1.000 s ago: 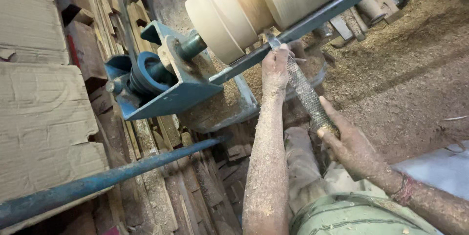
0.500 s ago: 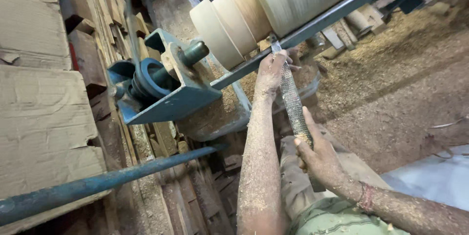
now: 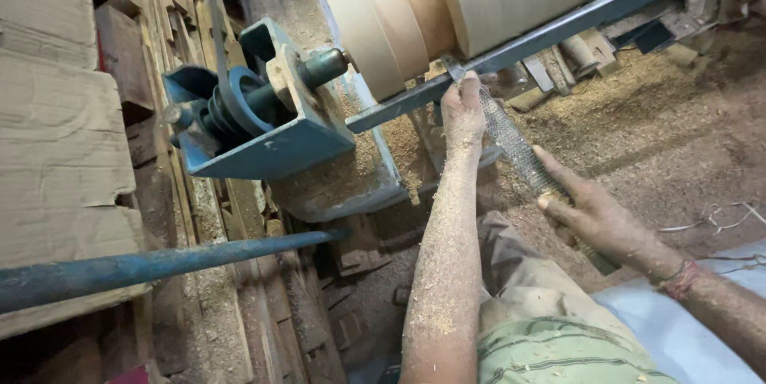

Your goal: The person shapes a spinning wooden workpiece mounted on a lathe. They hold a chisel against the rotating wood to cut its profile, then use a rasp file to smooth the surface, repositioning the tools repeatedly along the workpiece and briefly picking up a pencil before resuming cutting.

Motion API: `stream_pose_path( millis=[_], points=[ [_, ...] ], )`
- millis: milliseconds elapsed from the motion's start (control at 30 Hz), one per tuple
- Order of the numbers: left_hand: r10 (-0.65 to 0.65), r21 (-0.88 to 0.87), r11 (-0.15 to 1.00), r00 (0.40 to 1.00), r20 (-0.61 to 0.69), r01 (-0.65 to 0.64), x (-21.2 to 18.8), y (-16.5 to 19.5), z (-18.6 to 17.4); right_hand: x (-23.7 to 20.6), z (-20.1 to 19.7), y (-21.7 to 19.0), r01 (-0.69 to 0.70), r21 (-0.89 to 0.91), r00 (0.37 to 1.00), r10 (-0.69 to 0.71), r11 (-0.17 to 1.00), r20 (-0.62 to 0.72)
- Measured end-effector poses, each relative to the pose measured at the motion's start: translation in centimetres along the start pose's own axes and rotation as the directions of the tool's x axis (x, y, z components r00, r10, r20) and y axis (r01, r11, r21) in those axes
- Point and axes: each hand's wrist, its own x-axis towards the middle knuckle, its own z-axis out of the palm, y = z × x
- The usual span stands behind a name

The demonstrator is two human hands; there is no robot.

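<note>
head view, looking down at a wood lathe. pale round turned wooden workpiece (image 3: 471,1) mounted up top, stepped into a wide drum and narrower discs toward the left end. blue-grey steel tool rest bar (image 3: 558,29) running diagonally just below and in front of it. long grey metal rasp with rough textured face (image 3: 515,145) lying across that bar, tip up against the underside of the workpiece, handle end down to the lower right.

left hand (image 3: 463,113) on the front end of the rasp right at the bar, fingers curled down narrow over the blade, pinning it to the bar. forearm thick with pale sawdust. right hand (image 3: 594,212) on the rear part of the rasp, fingers fairly straight and laid along the blade, thumb side on top, palm closed over the lower end; handle itself hidden under the hand, so exact wrap not readable.

blue painted metal tailstock bracket (image 3: 271,141) left of the workpiece, with dark grooved pulley (image 3: 231,105) and a green-grey spindle (image 3: 323,69) pointing into the narrow disc end. long blue round steel rod (image 3: 159,264) crossing lower left, well apart from both hands. torn brown cardboard sheets (image 3: 56,153) at far left. sawdust-covered floor (image 3: 678,129) to the right. green striped shirt (image 3: 558,352) and tan trouser leg (image 3: 519,272) at bottom.
</note>
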Motion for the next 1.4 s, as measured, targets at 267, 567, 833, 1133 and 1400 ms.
stream_pose_path(
  millis=[267,567,833,1133,1400],
  points=[
    [-0.111,-0.266,0.96,0.991,-0.075,0.088,0.0,0.2,2.1,0.9,-4.8,-1.0,-0.141,-0.09,0.982,0.151,0.986,0.112],
    [0.04,0.004,0.999,0.993,0.11,-0.041,-0.3,0.1,-0.8,-0.5,2.5,0.3,-0.012,0.121,1.0,0.015,0.993,-0.025],
    [-0.076,-0.068,0.993,0.976,0.202,0.091,-0.1,1.2,-1.5,-1.3,4.8,-0.3,0.025,0.35,0.998,-0.003,0.936,-0.065],
    [-0.039,-0.111,0.991,0.955,0.293,0.074,0.3,1.4,-2.2,-1.7,6.1,-1.9,-0.051,0.321,0.993,0.082,0.946,-0.084],
    [-0.121,-0.021,0.991,0.934,0.335,0.136,0.5,2.0,-3.0,-2.2,7.3,-3.0,-0.003,0.292,0.989,0.047,0.956,-0.144]
  ],
)
